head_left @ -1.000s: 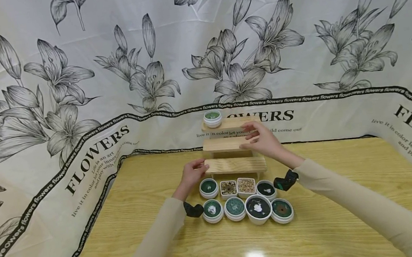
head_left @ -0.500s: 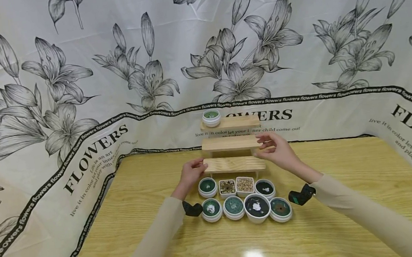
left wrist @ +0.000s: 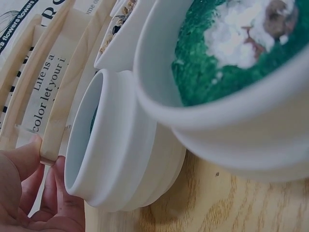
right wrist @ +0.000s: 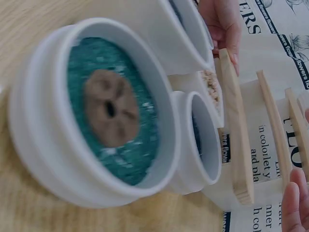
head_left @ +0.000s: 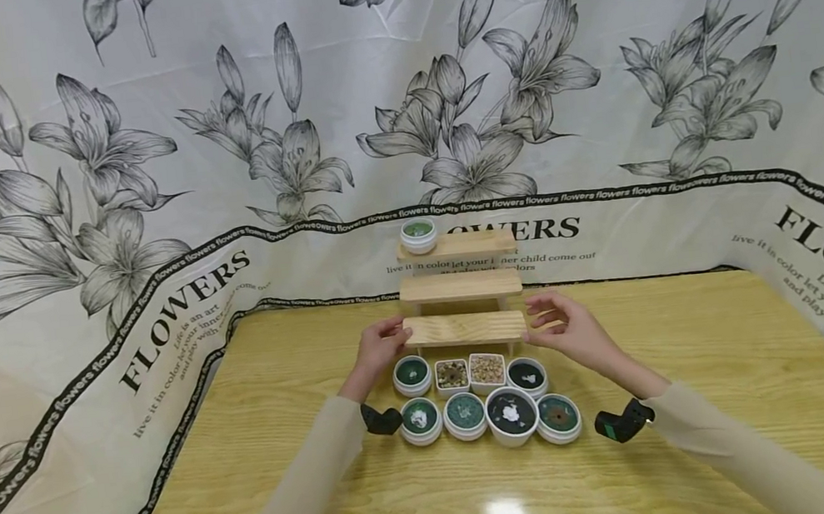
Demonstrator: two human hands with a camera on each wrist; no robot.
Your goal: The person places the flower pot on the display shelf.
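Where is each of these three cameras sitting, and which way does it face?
Head: worn on the head, facing forward and down at the wooden stand and white pots; the left hand, right hand and both sleeves show.
Left wrist: worn there, facing nearby pots and the stand's end; the left hand shows at lower left, gripping that end.
Right wrist: worn there, looking past a brown-centred pot towards the stand; part of the right hand shows at the right edge, the left at the top.
Shared: head and right wrist both show the brown-centred pot.

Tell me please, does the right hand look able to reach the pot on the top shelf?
Likely yes: the right hand looks free, and the pot stands alone on the top shelf.
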